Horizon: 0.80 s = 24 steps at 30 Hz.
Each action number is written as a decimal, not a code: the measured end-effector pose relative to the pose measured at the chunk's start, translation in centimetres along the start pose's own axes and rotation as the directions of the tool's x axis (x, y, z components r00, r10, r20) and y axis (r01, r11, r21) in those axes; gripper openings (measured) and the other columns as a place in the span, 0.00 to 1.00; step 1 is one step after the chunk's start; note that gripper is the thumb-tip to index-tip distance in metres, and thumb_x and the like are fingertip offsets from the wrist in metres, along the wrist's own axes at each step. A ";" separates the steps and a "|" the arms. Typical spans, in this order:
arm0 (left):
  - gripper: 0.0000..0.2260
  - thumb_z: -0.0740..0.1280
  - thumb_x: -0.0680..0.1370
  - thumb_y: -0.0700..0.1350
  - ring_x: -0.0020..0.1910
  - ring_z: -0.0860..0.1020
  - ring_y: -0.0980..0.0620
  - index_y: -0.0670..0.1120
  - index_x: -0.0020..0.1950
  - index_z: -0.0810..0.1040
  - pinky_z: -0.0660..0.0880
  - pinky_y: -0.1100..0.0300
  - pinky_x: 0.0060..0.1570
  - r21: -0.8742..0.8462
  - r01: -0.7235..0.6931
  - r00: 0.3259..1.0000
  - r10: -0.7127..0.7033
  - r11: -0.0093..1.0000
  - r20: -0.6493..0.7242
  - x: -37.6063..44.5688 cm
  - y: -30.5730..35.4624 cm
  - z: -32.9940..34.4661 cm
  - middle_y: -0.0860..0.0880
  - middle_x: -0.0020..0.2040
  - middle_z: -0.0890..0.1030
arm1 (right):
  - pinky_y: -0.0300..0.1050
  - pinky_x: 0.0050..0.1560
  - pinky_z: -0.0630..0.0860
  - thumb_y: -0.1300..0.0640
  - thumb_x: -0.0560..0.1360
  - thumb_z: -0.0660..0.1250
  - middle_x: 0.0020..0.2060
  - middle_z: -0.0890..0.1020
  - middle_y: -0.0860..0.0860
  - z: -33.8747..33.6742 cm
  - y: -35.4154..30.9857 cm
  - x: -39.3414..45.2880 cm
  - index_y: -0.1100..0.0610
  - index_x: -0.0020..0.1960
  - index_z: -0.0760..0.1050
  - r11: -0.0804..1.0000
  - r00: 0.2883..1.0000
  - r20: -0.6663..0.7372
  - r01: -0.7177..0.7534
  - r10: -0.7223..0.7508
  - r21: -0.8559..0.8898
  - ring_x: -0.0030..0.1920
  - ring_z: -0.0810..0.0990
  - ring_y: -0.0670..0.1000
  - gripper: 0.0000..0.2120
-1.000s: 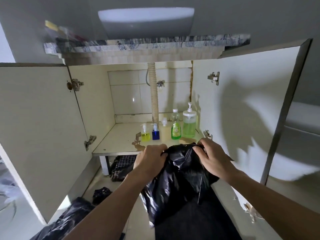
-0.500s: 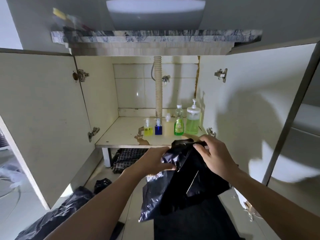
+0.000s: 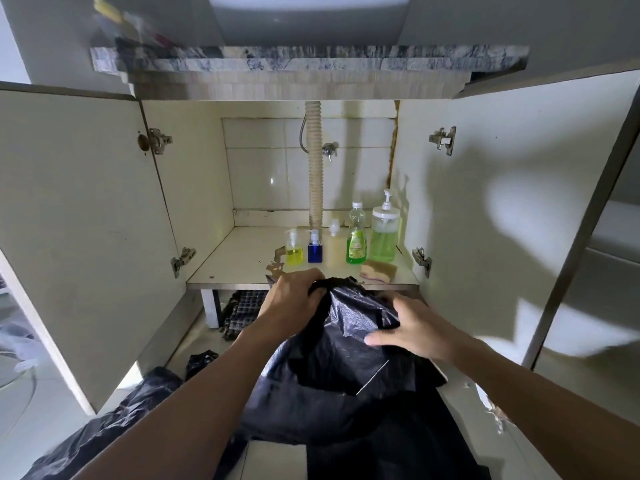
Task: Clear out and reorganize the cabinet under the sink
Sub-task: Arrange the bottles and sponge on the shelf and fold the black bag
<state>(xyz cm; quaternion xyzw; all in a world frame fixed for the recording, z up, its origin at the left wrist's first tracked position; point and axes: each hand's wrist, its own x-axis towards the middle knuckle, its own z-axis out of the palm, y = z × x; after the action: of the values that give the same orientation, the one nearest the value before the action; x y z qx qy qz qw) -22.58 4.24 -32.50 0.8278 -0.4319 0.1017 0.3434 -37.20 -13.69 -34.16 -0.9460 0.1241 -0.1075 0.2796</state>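
I see both cabinet doors swung wide and the cabinet floor (image 3: pixel 242 261) lit from the front. My left hand (image 3: pixel 294 299) is curled over the top edge of a black plastic bag (image 3: pixel 346 348), gripping a bunch of it just in front of the cabinet's front lip. My right hand (image 3: pixel 415 332) lies on the bag's right side with the fingers fairly straight and the thumb stretched out across the plastic; it presses the bag rather than closing round it, as far as I can tell. The bag hangs between my forearms, below the level of the cabinet floor.

Inside, a row of bottles stands at the back right: a small yellow pump bottle (image 3: pixel 294 249), a small blue pump bottle (image 3: pixel 314 248) just beside it, a pale cream bottle (image 3: pixel 334 245), a green dish-soap bottle (image 3: pixel 356 237), and a large pump dispenser (image 3: pixel 384 232) of green liquid nearest the right wall. A sponge (image 3: pixel 378 270) lies in front of the dispenser, near the front edge. A ribbed drain hose (image 3: pixel 314 164) runs down the tiled back wall behind the bottles.

Under the cabinet floor lies a dark checked cloth (image 3: pixel 239 311). Another black bag (image 3: pixel 104 427) is crumpled on the floor at lower left.
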 end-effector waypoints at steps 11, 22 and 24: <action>0.09 0.69 0.74 0.45 0.48 0.80 0.47 0.46 0.53 0.79 0.78 0.50 0.52 0.507 -0.012 0.787 -0.305 0.862 0.537 2.6 -1.1 2.2 0.46 0.48 0.81 | 0.31 0.33 0.67 0.51 0.75 0.68 0.30 0.75 0.45 -2.4 2.7 2.0 0.50 0.37 0.72 0.985 0.995 0.068 -0.055 0.067 -0.163 0.31 0.72 0.42 0.10; 0.07 0.62 0.78 0.40 0.41 0.80 0.48 0.47 0.52 0.78 0.79 0.54 0.45 0.505 0.125 0.987 -0.157 0.854 0.021 6.8 -1.0 2.7 0.48 0.41 0.79 | 0.42 0.40 0.70 0.66 0.72 0.62 0.47 0.79 0.55 -5.4 3.5 8.3 0.58 0.52 0.75 0.892 0.904 -0.427 -0.168 -0.031 -0.421 0.46 0.79 0.58 0.10; 0.10 0.62 0.77 0.38 0.38 0.80 0.47 0.49 0.55 0.76 0.80 0.53 0.43 0.479 0.126 0.992 -0.109 0.869 -0.063 7.5 -0.3 1.7 0.48 0.38 0.79 | 0.46 0.42 0.74 0.65 0.73 0.63 0.47 0.79 0.55 -6.5 3.0 8.3 0.57 0.51 0.76 0.915 0.843 -0.528 -0.128 -0.102 -0.382 0.46 0.79 0.60 0.09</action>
<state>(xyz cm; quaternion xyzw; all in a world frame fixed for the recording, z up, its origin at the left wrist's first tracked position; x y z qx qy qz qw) -18.01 -1.63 -30.38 0.9100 -0.3360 0.1989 0.1395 -31.64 -21.86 -29.42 -0.9135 0.2233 -0.3383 0.0335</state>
